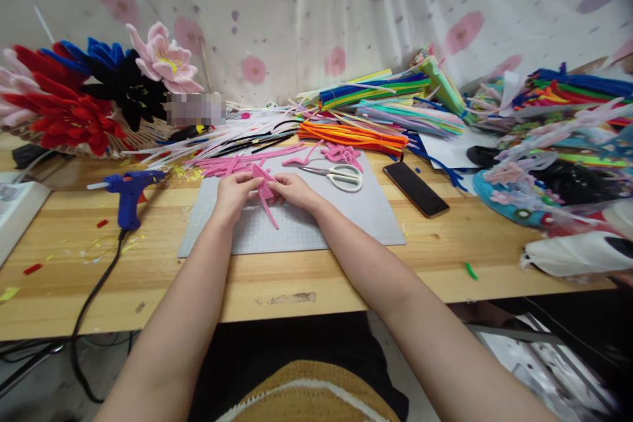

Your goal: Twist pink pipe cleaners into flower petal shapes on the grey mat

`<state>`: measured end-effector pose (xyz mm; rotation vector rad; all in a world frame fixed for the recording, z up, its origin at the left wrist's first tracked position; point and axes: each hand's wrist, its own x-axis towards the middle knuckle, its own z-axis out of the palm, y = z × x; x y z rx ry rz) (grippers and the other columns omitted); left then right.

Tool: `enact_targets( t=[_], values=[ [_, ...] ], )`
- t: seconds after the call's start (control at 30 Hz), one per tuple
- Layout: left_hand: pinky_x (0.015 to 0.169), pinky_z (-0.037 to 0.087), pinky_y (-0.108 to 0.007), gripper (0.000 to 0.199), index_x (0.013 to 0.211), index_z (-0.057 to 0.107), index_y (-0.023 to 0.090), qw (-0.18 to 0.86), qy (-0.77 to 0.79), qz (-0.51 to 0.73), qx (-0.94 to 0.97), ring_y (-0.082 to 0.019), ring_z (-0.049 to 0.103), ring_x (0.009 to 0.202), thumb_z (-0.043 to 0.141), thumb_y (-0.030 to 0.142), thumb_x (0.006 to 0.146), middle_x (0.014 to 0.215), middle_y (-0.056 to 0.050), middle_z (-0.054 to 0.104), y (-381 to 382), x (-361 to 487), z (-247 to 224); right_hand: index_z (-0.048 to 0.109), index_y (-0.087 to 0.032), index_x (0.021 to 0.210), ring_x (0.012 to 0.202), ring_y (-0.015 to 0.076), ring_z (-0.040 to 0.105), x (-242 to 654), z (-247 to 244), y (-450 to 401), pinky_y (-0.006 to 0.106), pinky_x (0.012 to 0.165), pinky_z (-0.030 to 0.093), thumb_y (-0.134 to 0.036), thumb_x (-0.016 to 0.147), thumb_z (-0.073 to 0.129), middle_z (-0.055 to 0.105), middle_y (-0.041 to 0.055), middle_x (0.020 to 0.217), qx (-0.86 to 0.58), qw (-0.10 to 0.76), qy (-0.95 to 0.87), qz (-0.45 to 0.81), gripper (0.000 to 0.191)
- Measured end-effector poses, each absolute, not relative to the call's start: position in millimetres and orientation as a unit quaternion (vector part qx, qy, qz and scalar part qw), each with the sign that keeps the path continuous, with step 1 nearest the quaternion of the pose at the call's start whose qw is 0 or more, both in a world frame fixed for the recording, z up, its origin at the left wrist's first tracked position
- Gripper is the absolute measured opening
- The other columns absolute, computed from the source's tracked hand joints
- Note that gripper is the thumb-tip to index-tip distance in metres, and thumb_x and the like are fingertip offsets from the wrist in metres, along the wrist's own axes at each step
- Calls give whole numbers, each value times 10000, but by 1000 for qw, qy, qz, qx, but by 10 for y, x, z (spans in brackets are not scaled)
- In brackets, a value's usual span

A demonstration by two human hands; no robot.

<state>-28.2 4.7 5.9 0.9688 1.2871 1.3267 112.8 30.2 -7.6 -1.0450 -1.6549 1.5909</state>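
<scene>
Between both hands, over the grey cutting mat [306, 231], is a folded piece made of pink pipe cleaners [267, 196], one strand hanging down toward the mat. My left hand [236, 192] pinches its left side. Fingers of my right hand [293, 190] are closed on its right side. Loose pink pipe cleaners [212, 165] lie behind my left hand at the mat's back edge. To the right, scissors with white handles [345, 178] rest on the mat, with curled pink pieces [343, 155] just behind them.
A blue glue gun [129, 201] with a black cable stands at left, near fuzzy flowers [74, 112]. A black phone [416, 188] lies right of the mat. Bundles of coloured pipe cleaners [353, 138] line the back. Bagged craft supplies [578, 250] crowd the right side.
</scene>
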Motion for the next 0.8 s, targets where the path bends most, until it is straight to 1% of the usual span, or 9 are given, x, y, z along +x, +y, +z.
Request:
enact_targets(
  t=[0.17,0.4,0.57,0.7,0.8],
  values=[
    [581,515,-296,328,684,694,121,506,535,545,400,-156,605,565,805,297,430,640,-56,664,40,-256,60,544,-122,736,511,63,582,1150,-83,320,138,457,424,-221,840,493,623,1,604,-384,295,-630,607,153],
    [538,486,-265,283,656,690,116,491,554,550,387,-132,575,526,794,242,425,610,-46,650,48,-272,81,576,-114,777,526,80,608,1181,-61,347,149,472,441,-216,851,482,632,12,585,-374,272,-611,642,157],
    [530,483,-269,318,697,691,111,488,555,552,387,-137,582,533,791,235,422,636,-45,652,48,-274,82,535,-123,758,507,71,607,1165,-67,342,133,436,419,-198,864,449,638,13,613,-382,280,-612,634,156],
    [518,487,-272,316,682,684,111,488,555,557,380,-137,578,527,788,238,413,624,-38,645,39,-267,93,490,-149,806,482,62,601,1159,-91,343,123,415,408,-193,875,415,618,-18,615,-382,293,-616,623,111],
    [525,495,-268,327,689,684,112,497,550,553,379,-133,582,536,792,247,412,638,-36,648,30,-256,101,482,-155,822,480,62,597,1155,-107,341,127,423,414,-210,873,429,621,-21,623,-379,290,-629,613,92]
  ],
)
